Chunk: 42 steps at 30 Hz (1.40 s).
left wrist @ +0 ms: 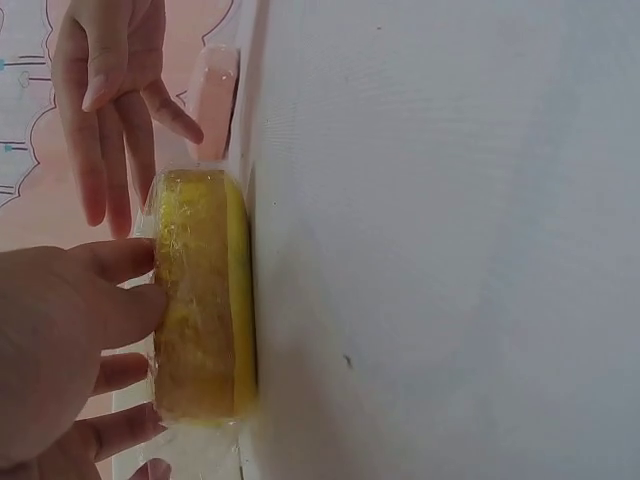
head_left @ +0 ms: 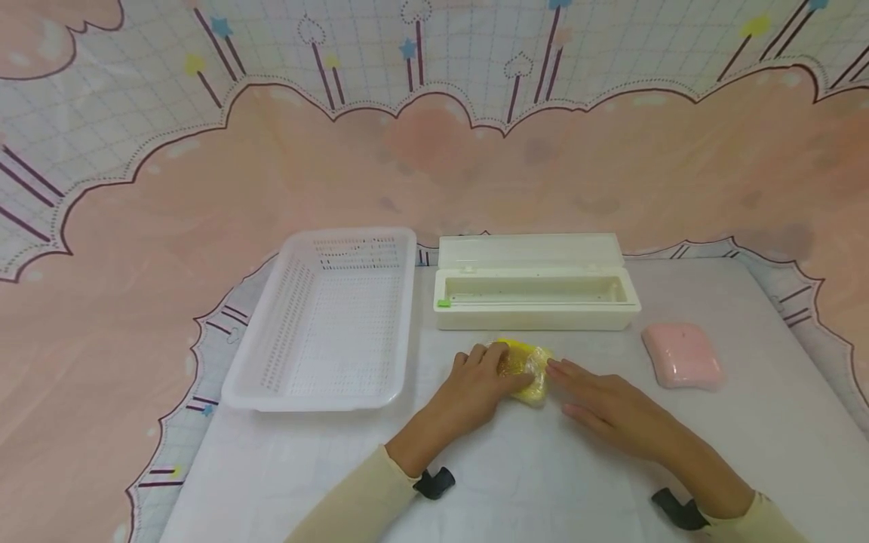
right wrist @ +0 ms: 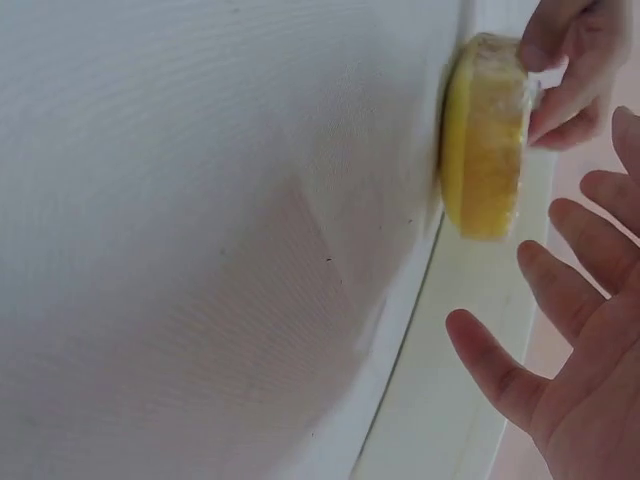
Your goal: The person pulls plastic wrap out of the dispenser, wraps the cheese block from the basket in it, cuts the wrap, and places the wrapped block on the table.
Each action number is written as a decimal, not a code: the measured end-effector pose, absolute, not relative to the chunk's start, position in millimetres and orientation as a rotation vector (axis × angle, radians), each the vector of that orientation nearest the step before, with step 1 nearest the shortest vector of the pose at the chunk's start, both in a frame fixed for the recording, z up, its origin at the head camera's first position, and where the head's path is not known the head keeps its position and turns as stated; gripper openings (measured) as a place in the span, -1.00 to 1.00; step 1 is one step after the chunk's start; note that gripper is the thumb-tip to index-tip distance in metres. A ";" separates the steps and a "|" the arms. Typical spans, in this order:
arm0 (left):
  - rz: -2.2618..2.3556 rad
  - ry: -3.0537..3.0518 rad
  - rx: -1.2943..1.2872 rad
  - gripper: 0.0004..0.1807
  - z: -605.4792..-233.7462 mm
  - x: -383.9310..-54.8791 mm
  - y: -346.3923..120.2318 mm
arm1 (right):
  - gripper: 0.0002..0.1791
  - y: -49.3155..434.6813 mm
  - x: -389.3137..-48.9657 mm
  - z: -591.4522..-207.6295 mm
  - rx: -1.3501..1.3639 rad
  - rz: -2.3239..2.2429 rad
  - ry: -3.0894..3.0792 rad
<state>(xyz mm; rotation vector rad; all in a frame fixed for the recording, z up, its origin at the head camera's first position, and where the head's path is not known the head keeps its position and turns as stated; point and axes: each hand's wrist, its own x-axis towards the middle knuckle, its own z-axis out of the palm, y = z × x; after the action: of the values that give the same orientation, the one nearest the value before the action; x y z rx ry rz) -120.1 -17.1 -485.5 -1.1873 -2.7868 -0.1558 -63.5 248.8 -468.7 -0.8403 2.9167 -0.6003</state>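
Observation:
A yellow block (head_left: 536, 388) wrapped in clear plastic film lies on the white table. Its film looks wrinkled at the right end in the head view, and its brown-yellow side (left wrist: 200, 300) shows in the left wrist view. My left hand (head_left: 478, 385) holds the block from the left, fingers at its far edge and thumb across its top. To the right, my right hand (head_left: 618, 411) has its fingers extended, fingertips close by the block's right end. The right wrist view shows that right hand (right wrist: 590, 330) spread and holding nothing.
Behind the block stands a long white box (head_left: 536, 320) with its lid raised and a small green piece (head_left: 444, 303) at the left of its front edge. A white perforated basket (head_left: 319, 400) stands left. A glossy pink block (head_left: 682, 354) lies right. Patterned cloth (head_left: 475, 181) hangs behind.

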 end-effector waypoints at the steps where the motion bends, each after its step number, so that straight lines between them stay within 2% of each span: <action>1: -0.156 -2.786 -1.179 -0.50 -485.7 -120.3 -16.7 | -0.36 248.3 -63.6 -468.5 -0.830 -0.598 2.912; 9: -0.157 -2.824 -1.117 -0.62 -485.6 -121.9 -14.3 | -0.34 248.1 -63.8 -468.7 -0.857 -0.597 2.934; 19: -0.067 -2.940 -1.034 -0.57 -481.1 -123.2 -15.7 | -0.38 246.5 -63.4 -470.3 -0.805 -0.588 2.902; 39: -0.799 -2.940 -1.071 -0.49 -500.0 -130.8 -21.0 | -0.59 223.6 -72.1 -477.0 -0.888 -0.966 2.645; 42: -0.879 -2.915 -1.089 -0.50 -501.1 -131.6 -24.2 | -0.56 216.8 -73.3 -476.5 -0.900 -0.982 2.601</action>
<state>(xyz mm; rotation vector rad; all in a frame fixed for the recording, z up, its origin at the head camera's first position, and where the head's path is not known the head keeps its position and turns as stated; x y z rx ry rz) -131.6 -24.2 -501.1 -1.0895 -2.9152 -0.8792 -73.3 216.8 -476.5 -0.9004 2.6014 -0.9824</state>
